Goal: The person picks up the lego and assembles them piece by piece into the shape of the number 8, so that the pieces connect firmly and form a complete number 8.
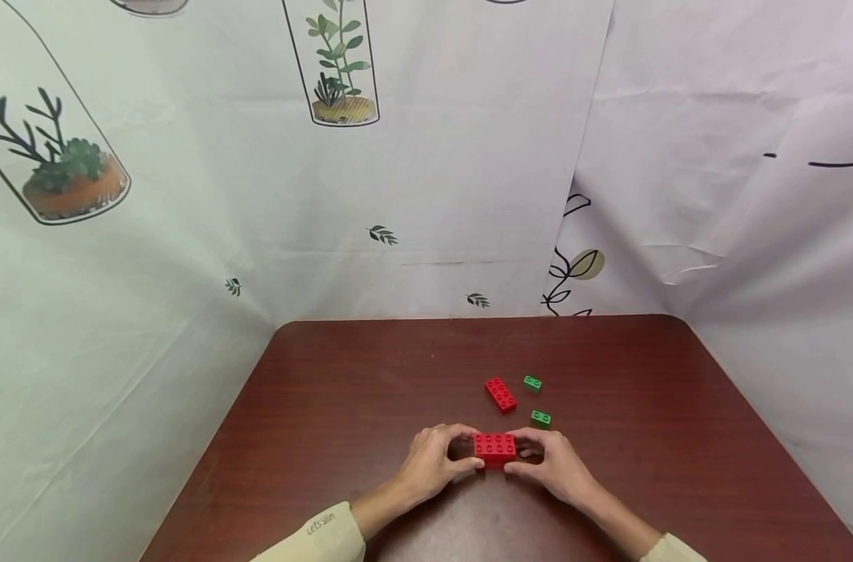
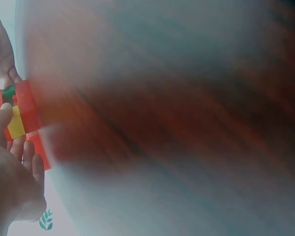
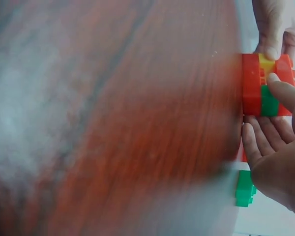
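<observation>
Indoors, dark wood table (image 1: 328, 406), plant-print sheets (image 1: 426, 195) around; both hands' fingers (image 1: 468, 464) clamped on red block stack (image 1: 495, 447).

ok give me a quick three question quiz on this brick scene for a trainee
1. True or false: both hands hold the same brick stack.
2. Multiple choice: how many loose green bricks lie on the table beyond the hands? A) none B) two C) four
3. Fill in: the wrist views show a yellow piece and a ____ piece between the stack's red layers.

Key:
1. True: the left hand and right hand pinch its two ends.
2. B: far green brick and near green brick, beside a loose red brick.
3. green
</observation>
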The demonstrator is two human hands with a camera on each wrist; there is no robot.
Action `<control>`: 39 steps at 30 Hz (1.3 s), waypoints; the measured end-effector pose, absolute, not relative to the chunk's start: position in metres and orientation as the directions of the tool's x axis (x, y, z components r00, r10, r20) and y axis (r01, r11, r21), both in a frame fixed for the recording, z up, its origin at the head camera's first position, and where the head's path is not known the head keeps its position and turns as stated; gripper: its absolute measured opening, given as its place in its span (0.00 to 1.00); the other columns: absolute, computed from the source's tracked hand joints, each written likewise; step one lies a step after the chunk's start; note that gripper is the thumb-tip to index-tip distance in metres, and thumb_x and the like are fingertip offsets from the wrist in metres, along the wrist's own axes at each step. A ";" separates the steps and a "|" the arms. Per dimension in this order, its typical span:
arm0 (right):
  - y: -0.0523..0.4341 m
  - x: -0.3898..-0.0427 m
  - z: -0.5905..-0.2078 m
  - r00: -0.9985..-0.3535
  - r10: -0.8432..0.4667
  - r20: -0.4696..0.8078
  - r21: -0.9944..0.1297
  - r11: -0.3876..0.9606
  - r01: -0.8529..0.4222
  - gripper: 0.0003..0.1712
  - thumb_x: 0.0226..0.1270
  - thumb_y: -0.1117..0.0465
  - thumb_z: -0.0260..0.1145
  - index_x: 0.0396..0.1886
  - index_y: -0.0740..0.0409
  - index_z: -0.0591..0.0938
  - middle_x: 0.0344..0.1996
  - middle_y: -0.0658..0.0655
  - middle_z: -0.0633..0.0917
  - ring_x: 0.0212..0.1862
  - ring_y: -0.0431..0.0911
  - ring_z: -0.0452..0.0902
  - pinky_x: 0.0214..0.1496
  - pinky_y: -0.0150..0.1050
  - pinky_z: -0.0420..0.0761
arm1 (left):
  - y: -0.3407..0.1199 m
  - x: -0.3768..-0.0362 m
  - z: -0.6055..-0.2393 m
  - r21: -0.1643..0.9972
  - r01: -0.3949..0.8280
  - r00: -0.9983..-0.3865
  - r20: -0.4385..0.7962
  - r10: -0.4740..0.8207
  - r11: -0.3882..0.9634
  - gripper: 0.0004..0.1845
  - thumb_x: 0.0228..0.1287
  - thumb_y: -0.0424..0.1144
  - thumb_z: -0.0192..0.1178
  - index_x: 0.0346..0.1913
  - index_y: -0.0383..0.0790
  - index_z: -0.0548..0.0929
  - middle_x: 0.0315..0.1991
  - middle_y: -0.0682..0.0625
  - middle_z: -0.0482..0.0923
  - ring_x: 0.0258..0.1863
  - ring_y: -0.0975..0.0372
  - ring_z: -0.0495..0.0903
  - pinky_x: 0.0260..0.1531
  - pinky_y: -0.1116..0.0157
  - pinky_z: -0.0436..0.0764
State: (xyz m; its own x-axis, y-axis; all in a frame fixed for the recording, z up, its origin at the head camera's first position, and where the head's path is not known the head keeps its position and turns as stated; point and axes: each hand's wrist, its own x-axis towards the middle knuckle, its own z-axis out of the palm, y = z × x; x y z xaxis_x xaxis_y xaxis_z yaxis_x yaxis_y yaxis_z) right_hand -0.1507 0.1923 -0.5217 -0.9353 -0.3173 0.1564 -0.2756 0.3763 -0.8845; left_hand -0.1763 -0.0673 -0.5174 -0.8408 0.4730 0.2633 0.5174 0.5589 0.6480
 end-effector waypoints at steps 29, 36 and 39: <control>0.261 -0.182 -0.512 -0.949 -0.275 0.157 -0.868 0.420 -0.265 0.24 0.69 0.73 0.72 0.65 0.63 0.84 0.59 0.62 0.87 0.54 0.54 0.86 0.51 0.34 0.83 | -0.068 -0.176 -0.518 0.659 0.516 -0.840 0.267 0.472 0.547 0.20 0.60 0.51 0.80 0.52 0.49 0.91 0.45 0.57 0.90 0.44 0.65 0.85 0.43 0.63 0.81; 0.263 -0.188 -0.518 -0.943 -0.312 0.114 -0.855 0.453 -0.253 0.23 0.70 0.75 0.70 0.64 0.63 0.85 0.57 0.64 0.86 0.44 0.44 0.81 0.43 0.34 0.82 | -0.067 -0.175 -0.520 0.670 0.513 -0.841 0.266 0.471 0.537 0.19 0.60 0.51 0.80 0.52 0.48 0.91 0.43 0.57 0.90 0.41 0.67 0.84 0.42 0.65 0.80; 0.263 -0.190 -0.520 -0.946 -0.304 0.113 -0.852 0.461 -0.249 0.24 0.70 0.79 0.67 0.63 0.62 0.86 0.54 0.62 0.87 0.41 0.43 0.79 0.40 0.34 0.80 | -0.067 -0.175 -0.520 0.669 0.514 -0.841 0.270 0.470 0.537 0.19 0.60 0.51 0.80 0.52 0.48 0.91 0.43 0.57 0.90 0.41 0.67 0.84 0.42 0.65 0.80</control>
